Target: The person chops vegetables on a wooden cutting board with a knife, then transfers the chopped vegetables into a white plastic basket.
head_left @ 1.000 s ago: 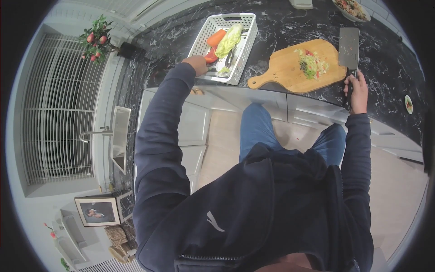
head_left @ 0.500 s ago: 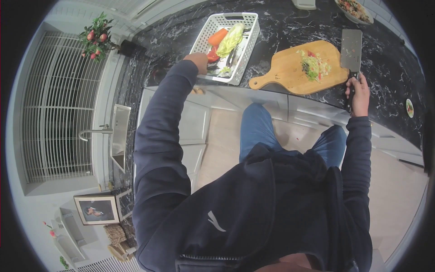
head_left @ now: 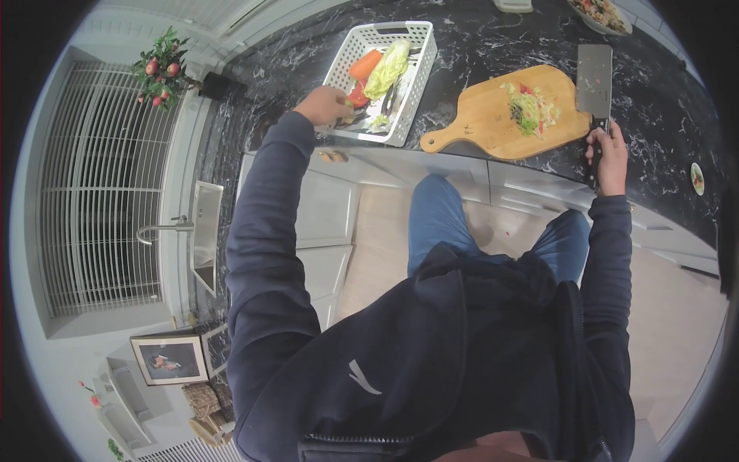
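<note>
At the left rim of a white perforated basket (head_left: 419,91), my left hand (head_left: 325,105) has its fingers pinched together. A small greenish bit shows at the fingertips, too small to name. In the basket lie an orange carrot (head_left: 365,65), a pale green leafy head (head_left: 387,69), something red (head_left: 358,95) and dark long pieces. My right hand (head_left: 610,159) grips the black handle of a cleaver (head_left: 593,81), whose broad blade lies beside the right end of a wooden cutting board (head_left: 479,109). Chopped vegetables (head_left: 531,112), green, pale and red, are heaped on the board.
A bowl of mixed food (head_left: 600,15) stands at the far right of the dark marbled counter (head_left: 654,100). A small oval dish (head_left: 697,179) sits near its right end. To the left are a sink (head_left: 205,239) and a potted plant with red fruit (head_left: 160,69).
My left hand has moved slightly left and up at the basket's edge, and a small greenish bit now shows at its fingertips. The right hand stays on the cleaver.
</note>
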`<state>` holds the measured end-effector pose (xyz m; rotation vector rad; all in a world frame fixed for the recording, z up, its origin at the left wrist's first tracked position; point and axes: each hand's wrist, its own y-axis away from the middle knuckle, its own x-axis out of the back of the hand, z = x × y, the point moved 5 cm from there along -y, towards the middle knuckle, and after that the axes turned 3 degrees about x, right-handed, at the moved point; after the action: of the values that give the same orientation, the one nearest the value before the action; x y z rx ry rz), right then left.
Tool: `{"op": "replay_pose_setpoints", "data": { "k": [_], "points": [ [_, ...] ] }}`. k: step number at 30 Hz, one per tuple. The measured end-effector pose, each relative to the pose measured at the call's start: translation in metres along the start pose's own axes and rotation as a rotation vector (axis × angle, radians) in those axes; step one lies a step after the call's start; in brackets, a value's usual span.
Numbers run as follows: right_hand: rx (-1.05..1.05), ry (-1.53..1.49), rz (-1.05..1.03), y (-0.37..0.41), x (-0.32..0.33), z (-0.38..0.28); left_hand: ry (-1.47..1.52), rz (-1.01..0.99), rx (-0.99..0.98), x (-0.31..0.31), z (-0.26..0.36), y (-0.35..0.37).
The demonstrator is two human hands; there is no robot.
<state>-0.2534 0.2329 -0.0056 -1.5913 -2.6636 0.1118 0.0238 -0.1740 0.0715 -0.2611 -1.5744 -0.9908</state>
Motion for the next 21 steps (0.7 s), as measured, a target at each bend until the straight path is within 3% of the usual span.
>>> {"op": "replay_pose_setpoints", "data": {
  "k": [12,21],
  "points": [
    [-0.014,0.010,0.008,0.002,-0.002,-0.004,0.431,0.114,0.017,-0.003,-0.002,0.013],
    [0.000,-0.002,0.011,0.002,-0.006,-0.005,0.400,0.219,-0.020,-0.003,0.006,0.027]
  ]
}}
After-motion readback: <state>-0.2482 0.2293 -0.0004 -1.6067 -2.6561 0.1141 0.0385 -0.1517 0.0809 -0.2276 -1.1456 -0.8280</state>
